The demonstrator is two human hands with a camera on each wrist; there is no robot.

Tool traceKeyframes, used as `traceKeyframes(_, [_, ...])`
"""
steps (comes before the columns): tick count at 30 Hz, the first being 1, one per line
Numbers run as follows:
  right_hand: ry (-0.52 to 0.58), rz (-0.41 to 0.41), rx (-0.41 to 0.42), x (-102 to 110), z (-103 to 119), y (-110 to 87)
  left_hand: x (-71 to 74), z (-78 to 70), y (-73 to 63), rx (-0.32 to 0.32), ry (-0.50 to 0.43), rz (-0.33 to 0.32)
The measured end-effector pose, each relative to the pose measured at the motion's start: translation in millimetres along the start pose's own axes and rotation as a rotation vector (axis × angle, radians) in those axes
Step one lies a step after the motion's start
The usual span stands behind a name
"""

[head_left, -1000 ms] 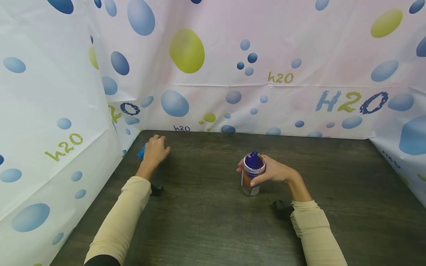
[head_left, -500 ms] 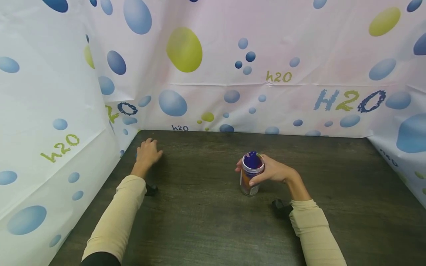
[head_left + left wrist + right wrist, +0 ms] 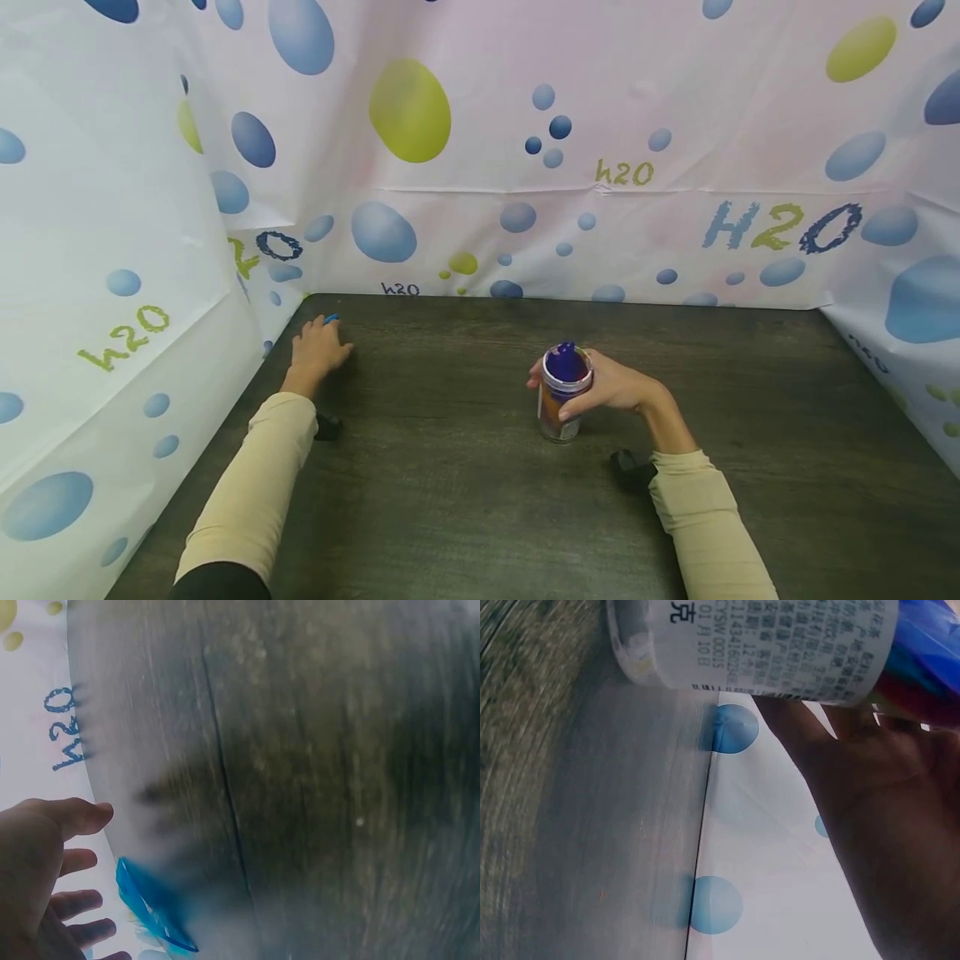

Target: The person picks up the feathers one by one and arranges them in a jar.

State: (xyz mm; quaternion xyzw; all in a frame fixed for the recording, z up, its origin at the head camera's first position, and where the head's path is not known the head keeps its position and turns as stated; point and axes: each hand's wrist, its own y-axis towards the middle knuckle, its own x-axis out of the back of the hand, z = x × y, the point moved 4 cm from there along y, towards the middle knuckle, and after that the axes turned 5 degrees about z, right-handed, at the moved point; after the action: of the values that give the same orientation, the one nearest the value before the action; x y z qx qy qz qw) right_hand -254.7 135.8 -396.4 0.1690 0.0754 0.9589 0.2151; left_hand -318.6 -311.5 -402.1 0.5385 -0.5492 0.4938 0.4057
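A clear jar (image 3: pixel 558 425) with a printed white label (image 3: pixel 772 645) stands upright on the dark wooden table. Glossy blue-purple stuff (image 3: pixel 566 362) fills its mouth and pokes above the rim. My right hand (image 3: pixel 618 383) grips the jar from the right side, thumb in front and fingers behind. At the table's far left corner, my left hand (image 3: pixel 315 352) reaches low with spread, loosely bent fingers. A thin bright blue piece (image 3: pixel 154 904) is just by its fingertips in the left wrist view, kind unclear. Only a sliver of blue shows past that hand in the head view.
White sheeting (image 3: pixel 480 100) printed with blue and green bubbles and "H2O" rises along the table's back, left and right edges. A dark wrist mount (image 3: pixel 327 427) sits under the left wrist, another (image 3: pixel 630 467) by the right.
My left hand has shifted left. The blue piece, first seen left of that hand and then mostly covered, now shows beyond its fingertips. The right hand still holds the jar in place.
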Motion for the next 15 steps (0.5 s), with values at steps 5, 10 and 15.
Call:
traceKeyframes(5, [-0.002,-0.004,-0.005,-0.1,-0.4,-0.5,0.4,6.1,4.2,0.005,-0.011,0.025])
traceKeyframes(10, [0.003,-0.009,-0.017,0.0,0.8,-0.4,1.4,11.7,8.8,0.017,-0.048,0.065])
traceKeyframes(15, [0.008,-0.009,-0.028,-0.3,1.5,-0.1,0.7,16.9,12.6,0.049,-0.084,0.124])
